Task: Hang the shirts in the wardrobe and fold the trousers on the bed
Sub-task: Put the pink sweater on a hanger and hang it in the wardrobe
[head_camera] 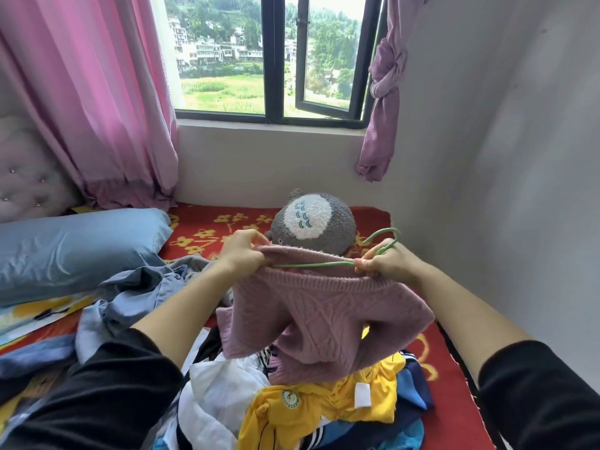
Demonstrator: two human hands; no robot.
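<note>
Pink sweater (324, 316) is up in the air, hanging over the heap of clothes (308, 404) on the bed (448, 362), and the green hanger (311, 265) lies across its open edge. Left hand (242, 254) has thumb and fingers pinched tight on the knit at one side. Right hand (386, 264) is curled round both the hanger's neck and the fabric at the other, hook poking out past the knuckles. The job here, I'd say, is feeding the hanger inside. Best play: left hand stretches the opening wide, right hand tips one shoulder of the wire in first, then the other, so the thick knit doesn't snag. Which end of the sweater this edge is, I can't tell; if it's the hem, the hook has to come out through the neck. Wardrobe's not in shot, and there's plenty left in that heap.
</note>
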